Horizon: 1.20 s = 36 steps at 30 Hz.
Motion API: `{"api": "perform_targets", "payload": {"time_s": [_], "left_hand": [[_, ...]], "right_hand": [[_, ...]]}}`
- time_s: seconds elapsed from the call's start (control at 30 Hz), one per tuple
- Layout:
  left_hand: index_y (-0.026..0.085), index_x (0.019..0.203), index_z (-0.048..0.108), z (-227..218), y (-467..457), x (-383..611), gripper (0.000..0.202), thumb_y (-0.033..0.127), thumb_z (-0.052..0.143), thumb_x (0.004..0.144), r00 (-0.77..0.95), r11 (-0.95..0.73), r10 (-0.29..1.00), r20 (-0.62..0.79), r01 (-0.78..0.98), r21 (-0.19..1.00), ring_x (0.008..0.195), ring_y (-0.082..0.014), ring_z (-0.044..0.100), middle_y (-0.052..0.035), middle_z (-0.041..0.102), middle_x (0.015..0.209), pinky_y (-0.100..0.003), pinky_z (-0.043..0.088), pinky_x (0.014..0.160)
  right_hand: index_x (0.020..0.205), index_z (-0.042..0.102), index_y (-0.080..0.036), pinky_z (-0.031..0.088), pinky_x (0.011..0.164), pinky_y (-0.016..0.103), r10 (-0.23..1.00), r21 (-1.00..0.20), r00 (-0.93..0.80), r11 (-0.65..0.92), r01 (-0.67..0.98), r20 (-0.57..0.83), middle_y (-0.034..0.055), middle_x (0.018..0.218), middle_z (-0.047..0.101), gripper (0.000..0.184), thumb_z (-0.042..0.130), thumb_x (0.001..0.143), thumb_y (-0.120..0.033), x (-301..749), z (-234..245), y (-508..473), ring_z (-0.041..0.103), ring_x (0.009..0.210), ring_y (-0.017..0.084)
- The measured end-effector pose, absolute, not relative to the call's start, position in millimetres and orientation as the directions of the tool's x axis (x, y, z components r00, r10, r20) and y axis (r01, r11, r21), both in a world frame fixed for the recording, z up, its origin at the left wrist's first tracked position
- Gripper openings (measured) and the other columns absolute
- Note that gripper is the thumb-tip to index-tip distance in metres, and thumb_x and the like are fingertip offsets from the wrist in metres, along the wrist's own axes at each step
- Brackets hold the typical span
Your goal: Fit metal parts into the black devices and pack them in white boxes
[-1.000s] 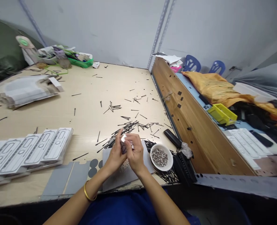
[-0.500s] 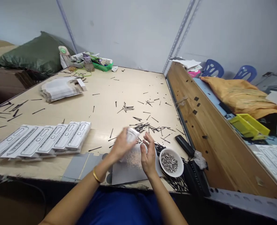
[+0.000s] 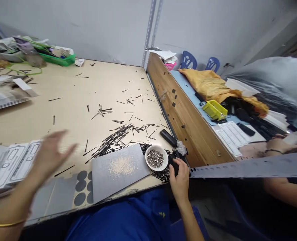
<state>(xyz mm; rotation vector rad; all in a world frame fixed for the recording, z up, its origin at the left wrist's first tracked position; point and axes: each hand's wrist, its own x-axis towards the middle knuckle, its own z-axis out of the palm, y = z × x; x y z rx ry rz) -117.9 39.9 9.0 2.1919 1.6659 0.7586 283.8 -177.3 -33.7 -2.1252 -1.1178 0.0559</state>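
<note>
My left hand (image 3: 49,154) hovers blurred over the row of white packaged cards (image 3: 10,160) at the table's left, fingers spread and empty. My right hand (image 3: 178,176) grips a black box-like object (image 3: 174,160) at the table's front right corner, right beside a white bowl of small metal parts (image 3: 156,158). A grey sheet (image 3: 119,169) worn pale in its middle lies between my hands. Several thin black sticks (image 3: 115,137) are scattered and heaped beyond it.
A wooden divider (image 3: 186,120) bounds the table on the right. Another person's hand and arm (image 3: 276,145) rest at the neighbouring bench with a yellow bin (image 3: 215,109). A green basket (image 3: 58,60) and stacked bags (image 3: 2,95) sit far left.
My hands have parted from the small white item they held together. My left hand swung left toward the cards; my right dropped to the black object. The camera turned right.
</note>
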Motion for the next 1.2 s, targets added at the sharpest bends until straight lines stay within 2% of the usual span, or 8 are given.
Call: {"api": "perform_targets", "payload": {"time_s": [0.07, 0.33, 0.6, 0.83, 0.93, 1.03, 1.1, 1.2], "left_hand": [[0.018, 0.126, 0.054, -10.2, 13.7, -46.3, 0.067, 0.064, 0.053, 0.078, 0.472, -0.488, 0.865, 0.172, 0.71, 0.507, 0.124, -0.0336, 0.047, -0.014, 0.054, 0.13, -0.053, 0.034, 0.106], [0.029, 0.14, 0.047, -65.9, -40.4, 31.8, 0.068, 0.061, 0.055, 0.081, 0.742, -0.721, 0.663, 0.1, 0.598, 0.35, 0.139, -0.0375, 0.025, -0.0117, 0.034, 0.15, -0.06, 0.017, 0.111], [0.035, 0.148, 0.032, -67.7, -27.1, 11.9, 0.072, 0.065, 0.048, 0.085, 0.856, -0.824, 0.514, 0.054, 0.475, 0.31, 0.142, -0.0362, 0.02, -0.0061, 0.023, 0.156, -0.057, 0.015, 0.112], [0.033, 0.147, 0.034, -45.8, -16.2, 19.9, 0.069, 0.064, 0.046, 0.087, 0.906, -0.768, 0.413, -0.088, 0.399, 0.502, 0.144, -0.0329, 0.016, -0.0062, 0.019, 0.157, -0.056, 0.013, 0.114], [0.029, 0.146, 0.037, -41.2, 12.7, 6.5, 0.059, 0.055, 0.037, 0.093, 0.813, -0.652, 0.58, -0.058, 0.506, 0.565, 0.143, -0.0276, 0.022, -0.0067, 0.019, 0.157, -0.048, 0.021, 0.115], [0.021, 0.149, 0.032, -48.9, 52.4, -28.7, 0.066, 0.054, 0.036, 0.092, 0.579, -0.484, 0.812, -0.069, 0.735, 0.476, 0.143, -0.0312, 0.018, -0.0106, 0.02, 0.156, -0.05, 0.019, 0.114], [0.016, 0.15, 0.03, -57.8, 74.6, -54.9, 0.073, 0.052, 0.041, 0.088, 0.499, -0.418, 0.853, -0.155, 0.829, 0.371, 0.143, -0.0356, 0.015, -0.0151, 0.018, 0.156, -0.05, 0.017, 0.114], [0.018, 0.15, 0.029, -65.3, 92.2, -74.3, 0.08, 0.056, 0.044, 0.082, 0.48, -0.412, 0.842, -0.248, 0.867, 0.278, 0.142, -0.0369, 0.017, -0.0157, 0.019, 0.155, -0.048, 0.019, 0.113]], "right_hand": [[0.121, 0.054, -0.012, 0.036, 0.106, 0.049, 0.746, -0.464, 0.593, -0.428, 0.776, 0.303, 0.0185, 0.13, 0.048, 0.044, 0.044, 0.089, -0.04, 289.5, -51.0, -190.6, 0.041, 0.127, 0.028], [0.136, 0.048, -0.015, 0.04, 0.101, 0.053, 0.812, -0.121, 0.551, -0.538, 0.834, 0.191, 0.0211, 0.142, 0.034, 0.052, 0.042, 0.09, -0.038, 319.6, -81.0, -188.1, 0.035, 0.128, 0.035], [0.134, 0.051, -0.033, 0.036, 0.107, 0.05, 0.929, -0.274, 0.359, -0.324, 0.906, 0.088, 0.0089, 0.139, 0.041, 0.048, 0.051, 0.086, -0.035, 360.9, -67.3, -118.8, 0.037, 0.127, 0.027], [0.128, 0.058, -0.026, 0.024, 0.117, 0.047, 0.985, -0.546, 0.146, -0.171, 0.82, -0.09, 0.0079, 0.142, 0.04, 0.051, 0.066, 0.078, -0.032, 346.4, -48.3, -11.9, 0.031, 0.135, 0.027], [0.123, 0.061, -0.023, 0.029, 0.117, 0.039, 0.992, -0.599, 0.022, -0.091, 0.796, -0.121, 0.0079, 0.139, 0.045, 0.051, 0.07, 0.074, -0.032, 329.1, -29.3, 25.9, 0.038, 0.132, 0.023], [0.128, 0.055, -0.021, 0.037, 0.11, 0.033, 0.998, -0.634, 0.025, -0.06, 0.771, -0.063, 0.0087, 0.135, 0.048, 0.045, 0.056, 0.085, -0.034, 329.9, -6.6, 10.4, 0.046, 0.126, 0.017], [0.124, 0.054, -0.019, 0.047, 0.095, 0.032, 0.978, -0.65, 0.207, -0.171, 0.74, -0.021, 0.0099, 0.127, 0.054, 0.039, 0.049, 0.088, -0.034, 339.6, 2.3, -34.4, 0.056, 0.109, 0.017], [0.117, 0.055, -0.016, 0.049, 0.087, 0.037, 0.898, -0.476, 0.406, -0.437, 0.764, -0.173, 0.0112, 0.112, 0.06, 0.038, 0.054, 0.083, -0.035, 345.8, -2.3, -122.2, 0.061, 0.095, 0.021]]}}
